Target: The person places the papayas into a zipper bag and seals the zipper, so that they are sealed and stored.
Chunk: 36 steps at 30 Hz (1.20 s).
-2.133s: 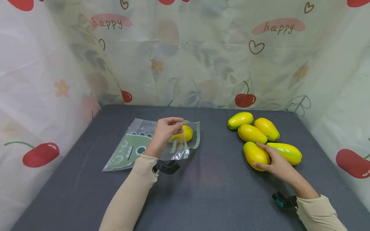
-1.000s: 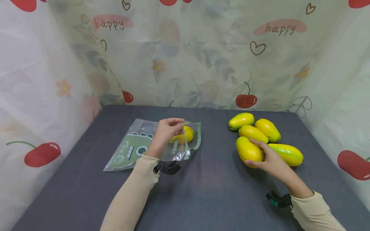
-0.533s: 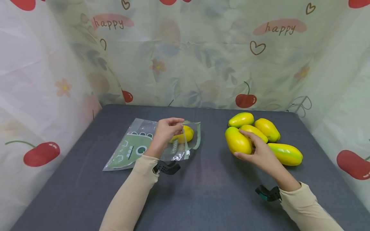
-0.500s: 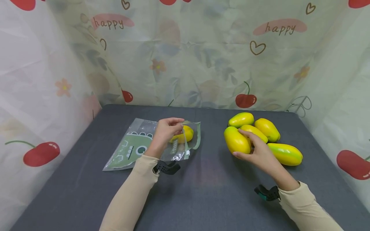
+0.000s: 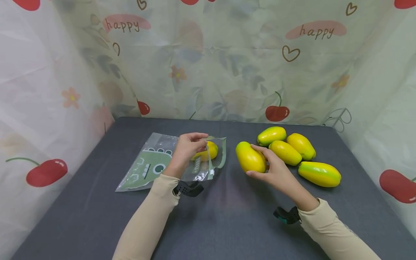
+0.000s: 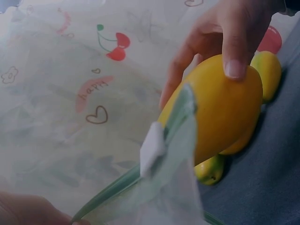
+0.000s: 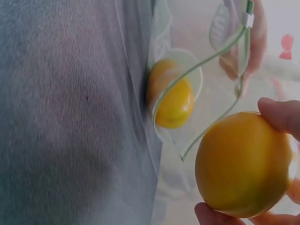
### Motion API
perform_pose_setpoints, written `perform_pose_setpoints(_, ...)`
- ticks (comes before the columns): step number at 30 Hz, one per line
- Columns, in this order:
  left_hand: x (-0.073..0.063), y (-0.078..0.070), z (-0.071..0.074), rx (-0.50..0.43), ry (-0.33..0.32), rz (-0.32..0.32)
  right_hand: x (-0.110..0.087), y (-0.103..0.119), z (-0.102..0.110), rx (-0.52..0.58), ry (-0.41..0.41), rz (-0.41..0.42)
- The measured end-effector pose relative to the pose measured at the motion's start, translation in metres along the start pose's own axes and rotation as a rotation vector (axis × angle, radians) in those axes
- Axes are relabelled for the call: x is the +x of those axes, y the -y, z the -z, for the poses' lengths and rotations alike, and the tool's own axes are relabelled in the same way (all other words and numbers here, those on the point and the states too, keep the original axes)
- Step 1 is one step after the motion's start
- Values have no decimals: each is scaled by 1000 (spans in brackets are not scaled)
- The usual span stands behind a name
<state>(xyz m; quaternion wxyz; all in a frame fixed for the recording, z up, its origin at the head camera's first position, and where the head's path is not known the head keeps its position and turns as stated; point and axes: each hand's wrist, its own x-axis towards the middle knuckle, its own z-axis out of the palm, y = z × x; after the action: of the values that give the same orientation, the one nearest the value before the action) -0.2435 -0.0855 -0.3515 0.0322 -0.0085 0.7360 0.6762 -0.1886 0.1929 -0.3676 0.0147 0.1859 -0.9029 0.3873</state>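
Observation:
My left hand (image 5: 187, 151) pinches the upper edge of the mouth of a clear zip bag (image 5: 152, 166) with a green cartoon face, keeping the mouth raised. One yellow mango (image 7: 171, 93) lies inside the bag, partly hidden by the left hand in the head view. My right hand (image 5: 274, 169) grips another yellow mango (image 5: 250, 157) between thumb and fingers, off the table and just right of the bag's mouth. In the left wrist view, the bag's green rim and white slider (image 6: 152, 147) overlap this held mango.
Several yellow-green mangoes lie at the right of the dark table (image 5: 227, 224): a rear mango (image 5: 271, 135), a middle one (image 5: 285, 152), a far-right one (image 5: 301, 146) and a nearer one (image 5: 320, 174). Printed curtains (image 5: 227, 65) enclose the back and sides.
My right hand has lifted a mango from the group and carried it left toward the bag. The left hand and the bag have stayed in place.

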Motion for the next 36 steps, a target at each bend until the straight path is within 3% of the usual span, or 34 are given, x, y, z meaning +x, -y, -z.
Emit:
perform_pose_setpoints(16, 0, 2, -4, 19, -17, -9, 16, 15, -26, 46, 67, 68)
perform_pose_setpoints(25, 1, 3, -4, 31, -18, -14, 27, 20, -36, 112, 127, -49)
perform_pose_setpoints(36, 3, 3, -5, 28, -9, -3, 43, 13, -39, 173, 178, -24)
